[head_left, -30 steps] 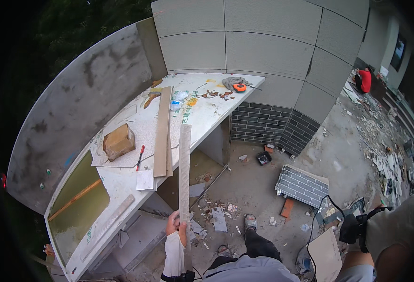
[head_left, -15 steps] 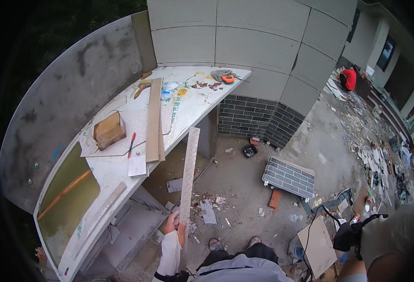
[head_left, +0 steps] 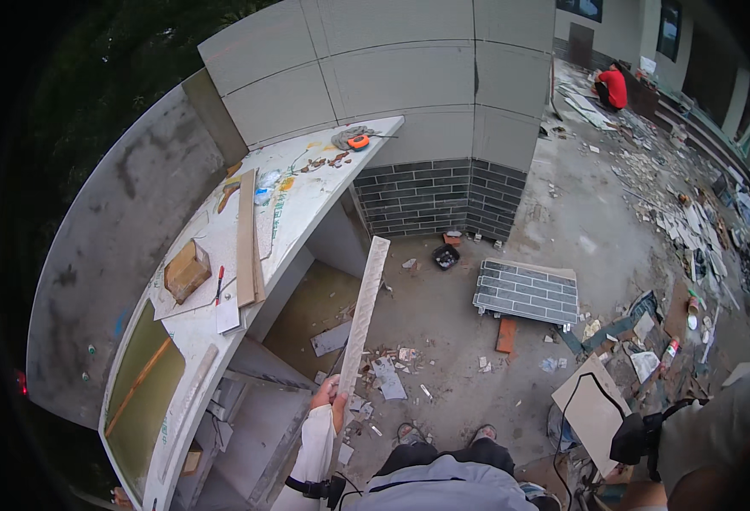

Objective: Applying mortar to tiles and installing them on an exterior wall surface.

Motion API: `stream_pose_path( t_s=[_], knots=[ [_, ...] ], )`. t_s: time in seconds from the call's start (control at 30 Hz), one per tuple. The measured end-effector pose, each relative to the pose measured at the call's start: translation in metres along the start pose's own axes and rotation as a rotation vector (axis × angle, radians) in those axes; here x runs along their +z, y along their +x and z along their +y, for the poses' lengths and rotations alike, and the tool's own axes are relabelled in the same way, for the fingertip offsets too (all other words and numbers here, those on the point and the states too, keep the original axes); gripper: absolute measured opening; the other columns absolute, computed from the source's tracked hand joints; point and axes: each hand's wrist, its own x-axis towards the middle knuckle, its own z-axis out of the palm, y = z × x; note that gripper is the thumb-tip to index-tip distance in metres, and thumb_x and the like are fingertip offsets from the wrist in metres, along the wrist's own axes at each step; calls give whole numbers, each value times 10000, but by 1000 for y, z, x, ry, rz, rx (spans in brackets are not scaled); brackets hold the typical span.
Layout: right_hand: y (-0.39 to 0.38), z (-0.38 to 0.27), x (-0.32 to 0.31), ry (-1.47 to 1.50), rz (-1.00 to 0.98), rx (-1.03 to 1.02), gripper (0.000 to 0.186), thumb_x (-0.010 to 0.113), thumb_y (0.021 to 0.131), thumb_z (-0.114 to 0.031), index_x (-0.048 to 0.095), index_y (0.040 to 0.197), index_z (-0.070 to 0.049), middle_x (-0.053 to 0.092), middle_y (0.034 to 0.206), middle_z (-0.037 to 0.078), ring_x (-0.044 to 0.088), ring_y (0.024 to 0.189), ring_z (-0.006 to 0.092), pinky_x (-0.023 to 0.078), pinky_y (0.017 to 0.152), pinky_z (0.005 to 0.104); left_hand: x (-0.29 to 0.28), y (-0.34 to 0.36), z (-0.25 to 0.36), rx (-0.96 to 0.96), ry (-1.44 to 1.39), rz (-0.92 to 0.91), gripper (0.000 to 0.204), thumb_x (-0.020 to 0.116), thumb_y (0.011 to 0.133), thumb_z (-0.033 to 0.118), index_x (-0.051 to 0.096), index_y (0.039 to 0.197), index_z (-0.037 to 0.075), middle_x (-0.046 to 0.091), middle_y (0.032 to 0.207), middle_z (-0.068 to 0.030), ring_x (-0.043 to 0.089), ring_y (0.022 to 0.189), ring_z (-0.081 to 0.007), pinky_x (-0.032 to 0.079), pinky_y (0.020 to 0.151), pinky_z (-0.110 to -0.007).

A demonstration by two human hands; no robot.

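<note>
My left hand (head_left: pixel 331 399) is closed around the lower part of a long, narrow, light-grey strip of tile (head_left: pixel 365 311). The strip stands tilted, its upper end pointing away from me, beside the front edge of a white counter (head_left: pixel 307 204). At the lower right my right forearm (head_left: pixel 720 417) shows in a pale sleeve with a black strap and device. Some skin shows below that strap, but the right hand's fingers cannot be made out. On the counter lie brown strips (head_left: pixel 246 238), a cardboard box (head_left: pixel 188 271), a red marker (head_left: pixel 219 285) and an orange tape measure (head_left: pixel 358 142).
A brick-patterned panel (head_left: pixel 526 292) lies on the floor ahead, with an orange brick (head_left: pixel 506 335) beside it. A black tray (head_left: pixel 446 256) sits near the wall. Rubble and a beige board (head_left: pixel 595 413) with a cable lie to the right. A person in red (head_left: pixel 613 88) crouches far off.
The view has swung rightward, so the counter and walls appear shifted left. My left hand still grips the strip, which now leans further to the right.
</note>
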Motion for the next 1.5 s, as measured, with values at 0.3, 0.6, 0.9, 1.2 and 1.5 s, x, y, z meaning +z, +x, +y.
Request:
stream_pose_path(
  t_s=[0.3,0.6,0.9,1.2,1.5],
  knots=[
    [29,53,-72,-12,49,-4,605,672,858,-378,513,1255,50,634,1037,126,611,830,173,492,731,272,66,-22,-22,-42,148,-57,424,506,846,-62,469,1264,2,636,1084,-135,612,1002,-192,467,882,-307],
    [-113,112,-203,-444,-422,771,279,607,892,-138,609,1120,22,666,860,134,636,773,179,494,726,289,112,55,-84,-20,2,-519,414,462,802,-135,455,1181,31,599,1026,-78,588,918,-157,447,863,-283],
    [-466,-56,-248,-827,-721,1796,325,552,918,-336,655,807,-49,668,709,114,664,670,256,519,653,375,222,118,-61,-273,-131,-1163,410,523,900,20,436,1299,-15,637,1109,-111,610,949,-163,477,868,-296],
    [-629,-139,-256,-802,-126,2086,324,599,875,-330,656,778,-26,667,667,90,655,592,193,524,585,346,310,57,-33,-222,132,-1436,278,542,927,150,513,1180,39,639,869,-42,567,701,-124,502,640,-288],
    [-705,-41,-313,-527,241,2191,248,620,865,-271,651,899,-27,645,702,100,615,545,191,486,474,308,259,0,-66,-1,646,-1337,240,590,862,57,568,1097,11,653,878,-71,571,726,-149,476,672,-307]
  ],
)
